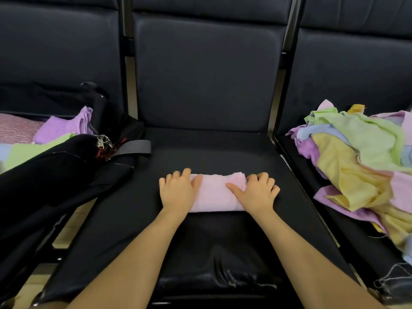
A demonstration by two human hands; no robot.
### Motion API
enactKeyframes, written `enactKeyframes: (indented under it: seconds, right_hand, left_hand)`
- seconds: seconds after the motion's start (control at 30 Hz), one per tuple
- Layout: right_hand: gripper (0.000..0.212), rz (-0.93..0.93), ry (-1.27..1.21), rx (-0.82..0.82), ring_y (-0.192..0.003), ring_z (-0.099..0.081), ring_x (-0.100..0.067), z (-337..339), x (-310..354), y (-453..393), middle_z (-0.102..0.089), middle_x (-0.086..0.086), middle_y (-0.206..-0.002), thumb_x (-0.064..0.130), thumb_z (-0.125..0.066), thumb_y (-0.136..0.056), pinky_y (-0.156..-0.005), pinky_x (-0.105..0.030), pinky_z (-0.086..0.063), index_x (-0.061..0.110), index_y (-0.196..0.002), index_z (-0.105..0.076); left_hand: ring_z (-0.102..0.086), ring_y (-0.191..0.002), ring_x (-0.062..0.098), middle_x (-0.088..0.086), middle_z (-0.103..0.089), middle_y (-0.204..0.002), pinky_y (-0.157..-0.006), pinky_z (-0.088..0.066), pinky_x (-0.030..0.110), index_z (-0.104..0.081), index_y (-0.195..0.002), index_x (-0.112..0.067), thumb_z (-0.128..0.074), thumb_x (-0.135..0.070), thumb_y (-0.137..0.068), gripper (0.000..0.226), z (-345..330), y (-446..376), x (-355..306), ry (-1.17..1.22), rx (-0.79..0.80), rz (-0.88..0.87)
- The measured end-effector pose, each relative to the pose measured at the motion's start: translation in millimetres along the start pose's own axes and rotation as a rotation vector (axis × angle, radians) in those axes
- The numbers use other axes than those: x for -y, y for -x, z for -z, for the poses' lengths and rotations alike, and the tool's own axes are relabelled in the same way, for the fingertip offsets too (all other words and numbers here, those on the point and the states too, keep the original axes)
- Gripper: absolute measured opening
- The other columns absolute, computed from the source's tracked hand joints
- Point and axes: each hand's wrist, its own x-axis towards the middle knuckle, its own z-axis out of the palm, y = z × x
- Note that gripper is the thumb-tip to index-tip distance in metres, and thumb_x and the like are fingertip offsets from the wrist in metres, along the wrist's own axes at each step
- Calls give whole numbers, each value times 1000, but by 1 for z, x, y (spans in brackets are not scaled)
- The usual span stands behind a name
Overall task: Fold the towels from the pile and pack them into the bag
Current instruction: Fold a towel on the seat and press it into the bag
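Note:
A folded pink towel point(215, 194) lies across the middle of the black seat point(207, 152). My left hand point(177, 191) presses flat on its left end. My right hand point(256, 194) presses on its right end, thumb stretched over the cloth. A loose pile of towels point(361, 161) in green, yellow, purple, blue and pink covers the seat on the right. On the left seat an open black bag point(66, 161) holds folded purple point(66, 128), green and pink towels.
Dark padded backrests point(205, 72) stand behind all three seats. Metal frame bars run between the seats. A grey strap point(133, 148) and a keyring point(103, 141) hang from the bag onto the middle seat's left edge. The seat's front edge is worn.

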Motion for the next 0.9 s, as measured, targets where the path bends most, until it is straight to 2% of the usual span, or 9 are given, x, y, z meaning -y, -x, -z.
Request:
enactKeyframes:
  seconds: [0.1,0.2,0.4,0.5,0.6,0.7,0.77,0.83,0.9]
  right_hand:
    - [75,-37,21,11,-119,-38,-28,-1,2,1,-39,-10,-132,71,-44,-85,-102,-38,-27,8,-123,-54]
    - [69,-63,-32,19,-118,-38,-27,-1,5,6,-40,-9,-130,67,-45,-88,-102,-37,-27,8,-122,-58]
    - [59,-41,-199,-115,-113,-45,-25,11,13,19,-47,-8,-124,57,-48,-91,-98,-35,-30,7,-121,-53]
    - [41,16,-473,-123,-94,-56,-23,31,26,26,-59,-4,-99,50,-49,-94,-88,-32,-27,11,-103,-52]
    - [32,86,-646,-121,-78,-53,-17,51,46,37,-57,5,-81,47,-50,-94,-87,-29,-26,16,-98,-44]
    - [31,132,-786,-122,-84,-53,-15,67,70,47,-49,13,-77,47,-55,-91,-90,-32,-37,21,-98,-40]
    - [33,157,-856,-100,-89,-54,-19,76,87,53,-51,11,-79,48,-58,-89,-82,-35,-45,21,-98,-42]
    - [34,195,-894,-79,-94,-56,-22,83,105,59,-54,9,-82,48,-60,-87,-77,-36,-49,20,-98,-44]
    - [34,220,-925,-54,-96,-57,-24,89,128,64,-55,9,-85,49,-60,-86,-79,-39,-51,21,-99,-45]
  left_hand:
    - [-52,-110,23,4,-59,-118,-93,-31,33,-47,-127,-22,-29,-51,-100,44,3,0,0,-58,35,6]
    - [-55,-103,22,4,-61,-111,-90,-32,32,-47,-120,-19,-31,-46,-101,37,6,2,-2,-12,54,7]
    - [-59,-95,24,5,-59,-108,-86,-35,34,-46,-116,-15,-35,-41,-101,32,18,11,-1,131,-25,23]
    - [-58,-90,27,6,-58,-104,-79,-31,32,-48,-113,-14,-37,-40,-101,31,40,13,7,160,-139,21]
    - [-57,-85,30,9,-58,-98,-76,-28,32,-52,-109,-11,-42,-35,-100,28,68,16,22,229,-274,8]
    - [-57,-84,29,9,-59,-96,-75,-30,33,-54,-108,-9,-43,-32,-100,26,97,20,44,230,-364,-9]
    - [-57,-85,29,9,-59,-98,-78,-33,35,-53,-109,-10,-40,-32,-101,27,119,21,62,201,-390,-20]
    - [-56,-88,29,9,-58,-100,-81,-33,36,-52,-110,-11,-38,-32,-101,27,141,20,80,172,-405,-19]
    - [-55,-95,30,9,-57,-105,-84,-32,37,-51,-113,-11,-37,-31,-102,27,163,18,98,156,-411,3]
